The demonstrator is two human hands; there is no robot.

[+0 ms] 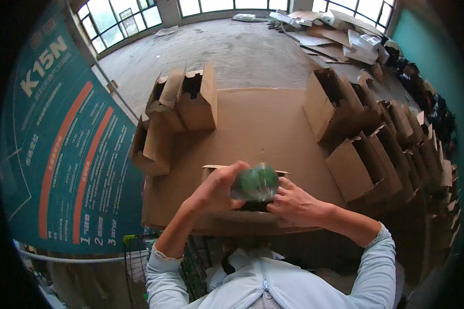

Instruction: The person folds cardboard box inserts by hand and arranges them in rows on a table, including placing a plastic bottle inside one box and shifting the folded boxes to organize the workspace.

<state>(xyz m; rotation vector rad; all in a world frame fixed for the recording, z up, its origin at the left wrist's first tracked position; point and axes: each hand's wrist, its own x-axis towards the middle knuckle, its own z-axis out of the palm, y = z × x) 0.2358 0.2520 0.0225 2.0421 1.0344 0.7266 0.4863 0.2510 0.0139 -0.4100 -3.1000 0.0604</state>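
Note:
My left hand (pixel 219 185) is closed around the left side of a round, shiny green item (pixel 259 183) that looks clear on the outside. Motion blurs it, so its exact kind cannot be made out. Beneath it stands an open cardboard box (pixel 211 168) at the table's near edge, its dark opening partly hidden by the item and my hands. My right hand (pixel 296 203) has its fingers curled at the right side of this box, close against the item. It appears to grip the box's edge, though the fingertips are partly hidden.
A large cardboard sheet (pixel 258 118) covers the table. Several open cardboard boxes (pixel 198 105) stand at its left. Many more boxes (pixel 350 167) are packed along the right. A green printed banner (pixel 62 154) rises at the left, and flattened cardboard (pixel 340 38) lies heaped at the far right.

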